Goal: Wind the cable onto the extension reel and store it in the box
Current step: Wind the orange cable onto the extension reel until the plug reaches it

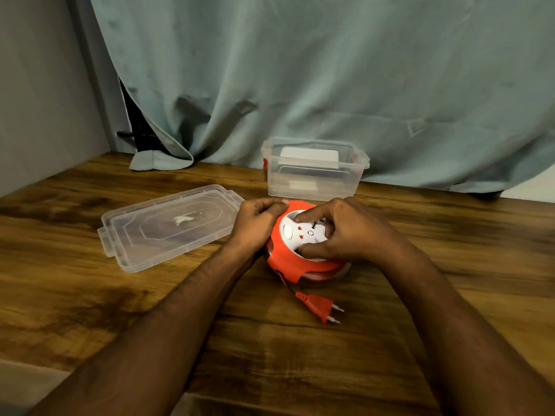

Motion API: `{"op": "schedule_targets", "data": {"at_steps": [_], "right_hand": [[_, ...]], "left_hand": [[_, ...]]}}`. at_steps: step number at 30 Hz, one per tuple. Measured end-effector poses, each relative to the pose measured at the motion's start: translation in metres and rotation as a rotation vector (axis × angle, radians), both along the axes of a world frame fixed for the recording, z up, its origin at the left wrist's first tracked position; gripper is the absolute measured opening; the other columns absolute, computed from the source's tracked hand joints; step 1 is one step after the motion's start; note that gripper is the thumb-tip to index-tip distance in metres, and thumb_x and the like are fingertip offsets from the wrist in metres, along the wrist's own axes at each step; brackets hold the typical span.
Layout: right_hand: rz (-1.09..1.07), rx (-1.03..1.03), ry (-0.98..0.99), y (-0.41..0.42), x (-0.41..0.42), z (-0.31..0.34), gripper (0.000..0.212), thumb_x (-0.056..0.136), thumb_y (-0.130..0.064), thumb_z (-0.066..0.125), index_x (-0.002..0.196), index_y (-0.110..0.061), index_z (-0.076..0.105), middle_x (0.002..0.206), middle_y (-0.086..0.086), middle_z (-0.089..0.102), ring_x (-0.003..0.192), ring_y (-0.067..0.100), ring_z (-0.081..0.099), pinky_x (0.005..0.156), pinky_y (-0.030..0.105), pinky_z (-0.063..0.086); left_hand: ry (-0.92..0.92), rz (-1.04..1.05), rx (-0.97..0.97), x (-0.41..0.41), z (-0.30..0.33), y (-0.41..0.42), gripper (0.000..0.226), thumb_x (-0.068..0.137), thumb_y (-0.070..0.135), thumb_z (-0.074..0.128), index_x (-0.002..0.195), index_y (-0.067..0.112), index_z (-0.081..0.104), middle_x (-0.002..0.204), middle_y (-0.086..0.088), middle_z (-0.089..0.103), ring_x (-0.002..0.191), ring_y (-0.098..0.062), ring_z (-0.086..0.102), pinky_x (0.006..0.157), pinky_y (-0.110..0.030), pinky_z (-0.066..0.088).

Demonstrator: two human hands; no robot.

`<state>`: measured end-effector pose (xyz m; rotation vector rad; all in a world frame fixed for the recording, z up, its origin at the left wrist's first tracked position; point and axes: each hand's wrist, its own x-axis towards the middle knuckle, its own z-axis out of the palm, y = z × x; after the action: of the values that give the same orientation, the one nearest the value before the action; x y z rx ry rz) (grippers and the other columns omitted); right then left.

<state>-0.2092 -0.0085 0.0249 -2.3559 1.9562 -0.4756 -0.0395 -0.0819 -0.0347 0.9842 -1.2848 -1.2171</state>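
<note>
I had the round red-and-white plastic extension reel [303,247] on the wooden table [90,295], just in front of the open clear plastic box [313,172]. My left hand [258,225] clamped its red rim to steady it, while my right hand [339,232] gripped the white hub, presumably to turn it. Only a short cable tail and red plug [319,306] (lying loose) remained out.
</note>
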Motion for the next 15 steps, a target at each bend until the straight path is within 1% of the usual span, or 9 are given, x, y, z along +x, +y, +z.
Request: {"op": "schedule_targets", "data": {"at_steps": [2, 3, 4, 7, 8, 10, 12, 14, 15], "right_hand": [[-0.039, -0.046, 0.034, 0.0004, 0.0016, -0.0026, 0.073, 0.06, -0.081, 0.068, 0.128, -0.055, 0.063, 0.129, -0.016, 0.067, 0.111, 0.015, 0.062, 0.081, 0.032, 0.048], [-0.048, -0.059, 0.054, 0.0018, 0.0025, -0.0019, 0.071, 0.065, -0.08, 0.069, 0.13, -0.054, 0.062, 0.131, -0.015, 0.067, 0.113, 0.016, 0.061, 0.082, 0.032, 0.047], [-0.048, -0.073, 0.077, 0.003, 0.0034, -0.0011, 0.069, 0.069, -0.08, 0.068, 0.133, -0.054, 0.06, 0.128, -0.014, 0.068, 0.111, 0.017, 0.061, 0.079, 0.032, 0.044], [-0.021, -0.134, 0.123, 0.0077, 0.002, 0.003, 0.073, 0.076, -0.08, 0.062, 0.143, -0.054, 0.049, 0.105, -0.015, 0.065, 0.103, 0.015, 0.061, 0.073, 0.031, 0.039], [0.0, -0.139, 0.119, 0.0081, 0.0012, 0.0039, 0.071, 0.079, -0.078, 0.061, 0.145, -0.054, 0.046, 0.107, -0.015, 0.063, 0.102, 0.014, 0.061, 0.072, 0.031, 0.039], [0.038, -0.103, 0.116, 0.0077, 0.0004, 0.0028, 0.061, 0.088, -0.065, 0.06, 0.146, -0.057, 0.041, 0.118, -0.012, 0.059, 0.103, 0.012, 0.06, 0.072, 0.032, 0.041], [0.056, -0.059, 0.137, 0.0067, 0.0015, 0.0006, 0.054, 0.096, -0.047, 0.056, 0.146, -0.06, 0.039, 0.125, -0.009, 0.054, 0.103, 0.016, 0.061, 0.072, 0.033, 0.046], [0.053, -0.034, 0.157, 0.0054, 0.0009, 0.0001, 0.06, 0.098, -0.033, 0.053, 0.148, -0.061, 0.036, 0.13, -0.009, 0.049, 0.098, 0.018, 0.06, 0.067, 0.032, 0.045], [0.056, -0.023, 0.165, 0.005, -0.0003, 0.001, 0.064, 0.096, -0.028, 0.053, 0.148, -0.061, 0.035, 0.131, -0.01, 0.047, 0.094, 0.016, 0.058, 0.063, 0.029, 0.042]], "left_hand": [[0.013, -0.013, 0.007, -0.0009, -0.0006, -0.0003, 0.016, 0.102, 0.012, 0.067, 0.102, 0.009, 0.082, 0.103, -0.016, 0.082, 0.101, -0.038, 0.078, 0.094, -0.049, 0.063], [0.02, -0.018, 0.007, -0.0011, -0.0007, -0.0006, 0.016, 0.102, 0.013, 0.067, 0.101, 0.01, 0.082, 0.101, -0.016, 0.082, 0.098, -0.036, 0.078, 0.091, -0.047, 0.064], [0.031, -0.015, 0.006, -0.0005, -0.001, -0.0017, 0.016, 0.102, 0.013, 0.067, 0.1, 0.01, 0.082, 0.099, -0.015, 0.082, 0.094, -0.033, 0.078, 0.088, -0.044, 0.063], [0.083, 0.042, 0.008, 0.0011, -0.001, -0.0061, 0.015, 0.101, 0.011, 0.067, 0.098, 0.011, 0.082, 0.092, -0.009, 0.081, 0.088, -0.025, 0.075, 0.084, -0.036, 0.06], [0.102, 0.065, 0.01, 0.0023, -0.001, -0.007, 0.015, 0.101, 0.01, 0.067, 0.099, 0.01, 0.081, 0.092, -0.009, 0.08, 0.088, -0.024, 0.074, 0.085, -0.036, 0.06], [0.11, 0.095, 0.009, 0.003, -0.0004, -0.0077, 0.015, 0.102, 0.01, 0.066, 0.104, 0.009, 0.081, 0.097, -0.011, 0.081, 0.091, -0.025, 0.075, 0.087, -0.037, 0.061], [0.109, 0.103, 0.013, 0.004, -0.0008, -0.0084, 0.016, 0.102, 0.011, 0.066, 0.106, 0.01, 0.081, 0.102, -0.013, 0.081, 0.095, -0.028, 0.076, 0.091, -0.04, 0.063], [0.118, 0.078, 0.024, 0.0049, -0.0003, -0.008, 0.015, 0.102, 0.011, 0.066, 0.101, 0.015, 0.081, 0.1, -0.011, 0.081, 0.097, -0.03, 0.076, 0.093, -0.041, 0.062], [0.116, 0.057, 0.026, 0.0052, -0.0001, -0.0079, 0.014, 0.102, 0.011, 0.067, 0.102, 0.013, 0.081, 0.102, -0.013, 0.081, 0.099, -0.032, 0.076, 0.094, -0.042, 0.062]]}}
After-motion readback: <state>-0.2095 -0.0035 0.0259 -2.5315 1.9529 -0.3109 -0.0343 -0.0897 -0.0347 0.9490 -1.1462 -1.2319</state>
